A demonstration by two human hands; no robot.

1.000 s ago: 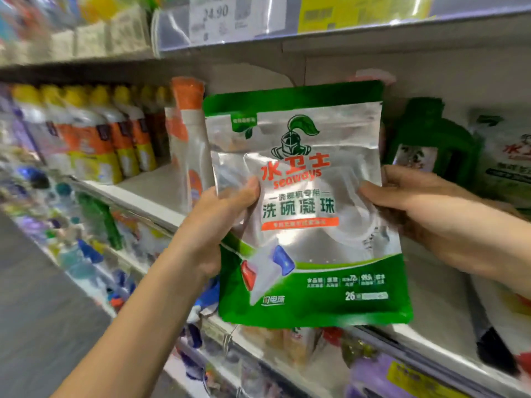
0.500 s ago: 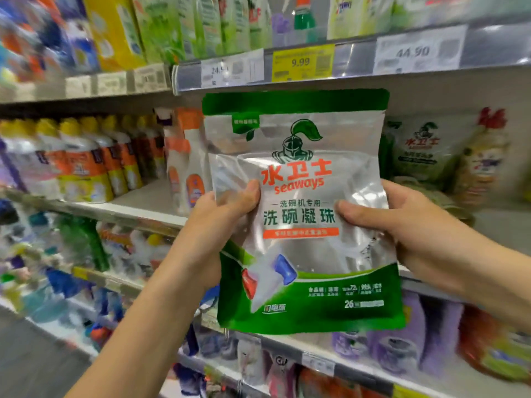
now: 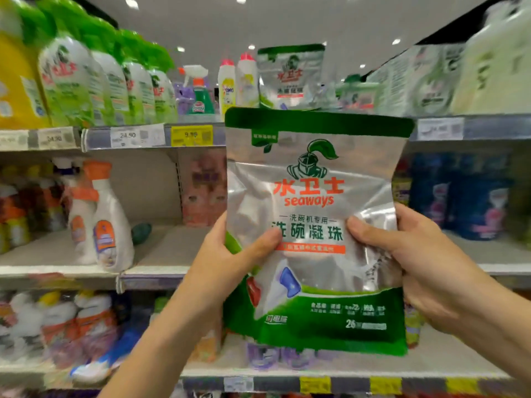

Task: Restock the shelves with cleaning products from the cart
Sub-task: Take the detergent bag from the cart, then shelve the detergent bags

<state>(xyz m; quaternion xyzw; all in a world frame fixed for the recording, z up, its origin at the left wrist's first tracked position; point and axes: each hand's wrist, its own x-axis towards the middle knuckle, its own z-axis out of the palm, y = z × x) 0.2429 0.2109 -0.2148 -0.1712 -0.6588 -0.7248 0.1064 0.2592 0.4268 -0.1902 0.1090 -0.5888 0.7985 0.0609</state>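
A green and silver pouch of seaways dishwasher pods [image 3: 316, 196] is held upright in front of the shelves. My left hand [image 3: 227, 259] grips its left edge, thumb across the front. My right hand [image 3: 416, 262] grips its right edge, thumb on the front. A matching pouch [image 3: 290, 76] stands on the top shelf, just above and behind the one I hold. The cart is not in view.
Green-capped refill bags [image 3: 94, 81] and spray bottles [image 3: 198, 93] stand on the top shelf [image 3: 129, 136]. White bottles with orange caps [image 3: 106, 225] stand on the middle shelf [image 3: 161, 248], with bare shelf beside them. Blue bottles [image 3: 465, 199] sit at the right.
The view has tilted upward, showing the top shelf and ceiling. Both hands still hold the pouch, which now sits in front of the top shelf's edge.
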